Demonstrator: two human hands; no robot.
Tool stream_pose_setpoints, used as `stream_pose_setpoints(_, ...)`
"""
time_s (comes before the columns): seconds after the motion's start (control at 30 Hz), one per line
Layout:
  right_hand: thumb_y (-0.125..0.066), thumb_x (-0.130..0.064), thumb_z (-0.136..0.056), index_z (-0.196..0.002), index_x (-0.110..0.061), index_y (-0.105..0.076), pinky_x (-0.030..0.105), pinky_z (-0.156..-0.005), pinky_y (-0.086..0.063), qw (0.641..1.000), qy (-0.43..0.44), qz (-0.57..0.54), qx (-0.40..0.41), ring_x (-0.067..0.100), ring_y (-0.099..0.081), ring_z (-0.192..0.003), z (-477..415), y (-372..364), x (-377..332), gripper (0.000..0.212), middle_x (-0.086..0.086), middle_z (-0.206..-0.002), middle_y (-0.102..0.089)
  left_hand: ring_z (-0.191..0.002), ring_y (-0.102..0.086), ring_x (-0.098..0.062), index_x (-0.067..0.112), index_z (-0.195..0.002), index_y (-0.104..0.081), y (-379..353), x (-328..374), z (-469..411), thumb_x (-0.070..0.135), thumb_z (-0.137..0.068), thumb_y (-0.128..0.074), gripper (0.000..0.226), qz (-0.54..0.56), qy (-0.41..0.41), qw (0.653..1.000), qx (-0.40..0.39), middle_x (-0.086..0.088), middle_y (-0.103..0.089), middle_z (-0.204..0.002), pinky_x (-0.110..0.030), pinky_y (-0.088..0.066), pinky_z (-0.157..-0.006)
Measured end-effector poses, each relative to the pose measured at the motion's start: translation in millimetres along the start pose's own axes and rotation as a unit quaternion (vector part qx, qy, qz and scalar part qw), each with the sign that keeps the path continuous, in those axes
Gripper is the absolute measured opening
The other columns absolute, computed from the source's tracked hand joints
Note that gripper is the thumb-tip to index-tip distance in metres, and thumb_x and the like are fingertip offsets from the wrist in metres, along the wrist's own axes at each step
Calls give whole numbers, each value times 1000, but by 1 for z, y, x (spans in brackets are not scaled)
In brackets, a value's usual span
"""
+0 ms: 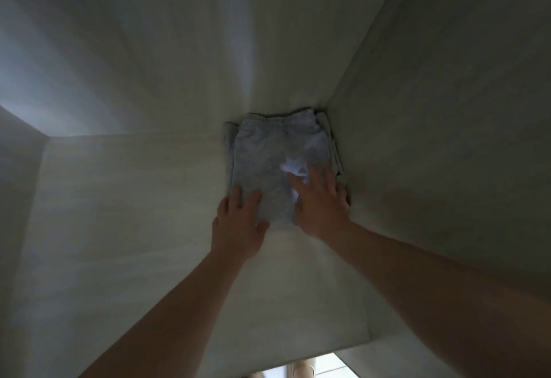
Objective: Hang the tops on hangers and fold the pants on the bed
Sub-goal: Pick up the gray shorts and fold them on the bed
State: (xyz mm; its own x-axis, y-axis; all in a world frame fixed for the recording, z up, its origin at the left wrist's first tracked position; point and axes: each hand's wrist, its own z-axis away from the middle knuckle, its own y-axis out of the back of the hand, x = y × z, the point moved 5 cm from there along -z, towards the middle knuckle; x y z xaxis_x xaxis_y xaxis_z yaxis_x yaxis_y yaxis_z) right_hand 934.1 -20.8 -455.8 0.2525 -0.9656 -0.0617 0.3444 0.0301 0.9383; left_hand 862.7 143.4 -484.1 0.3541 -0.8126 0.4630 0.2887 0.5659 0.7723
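Two grips are out in front of me, both on the folded grey pants (268,150), which lie on a pale shelf (119,198) inside what looks like a cupboard. The pants are tucked into the far right corner, where the back panel (179,49) meets the right side wall (432,139). Their waistband faces the back panel and their right edge sits against, or just beside, the side wall.

My left grip (238,216) is released, with its fingers laid flat over the near left corner of the bundle and the thumb along the front fold. I read that as nudging and squaring the stack, not clasping it. My right grip (319,198) is also released. Its fingers are spread wide on top, beside a white patch (290,167) that may be a label or lining; the light is too dim to tell. The spread palm seems meant to hold the layers down so the fold does not spring apart.

I judge this pair folded and being stowed. The corner makes sense, since two walls brace the bundle and leave the shelf beside it free for more. No hangers or tops are visible from here.
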Motion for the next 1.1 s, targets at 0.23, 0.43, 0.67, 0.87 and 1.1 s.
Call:
stream_pose_setpoints(0.23, -29, -48, -104, -158, -42, 6, 45, -122, -6, 995, -10, 34, -93, 26, 4, -155, -23, -47, 34, 64, 7, -167, 17, -153, 2, -41, 45, -158, -9, -25, -6, -20, 48, -101, -49, 70, -67, -18, 998, 6, 0, 15, -168, -48, -14, -123)
stream_pose_setpoints(0.43, -40, -47, -100, -159, -39, -5, 49, -122, -6, 993, -16, 28, -113, 29, 1, -154, -7, -29, 24, 69, 6, -168, 5, -153, 2, -41, 43, -158, -6, -22, -5, -3, 51, -100, -49, 72, -81, 5, 996, -32, 2, 17, -168, -53, -16, -121)
stream_pose_setpoints(0.67, -42, -46, -102, -158, -38, -14, 55, -121, -2, 998, 13, -50, -31, 29, 5, -154, 85, 8, -13, 63, 4, -168, 8, -155, -2, -36, 37, -160, -11, 9, -9, 82, 52, -99, -49, 72, 9, 54, 998, 14, -3, 1, -170, -49, -15, -124)
stream_pose_setpoints(0.87, -35, -55, -102, -157, -38, -22, 53, -120, -6, 993, 72, -87, 37, 26, 1, -155, 179, 51, -60, 59, -1, -169, 1, -155, 4, -32, 43, -159, -1, 44, -27, 175, 60, -98, -45, 77, 12, 68, 995, 65, 1, 10, -169, -51, -12, -122)
stream_pose_setpoints(1.1, -30, -57, -101, -157, -41, -17, 51, -120, 1, 983, 117, -136, 25, 21, 5, -154, 253, 74, -90, 60, -2, -169, 4, -154, 10, -30, 44, -158, 1, 75, -34, 284, 63, -99, -38, 73, 25, 101, 986, 129, 3, 12, -169, -53, -3, -122)
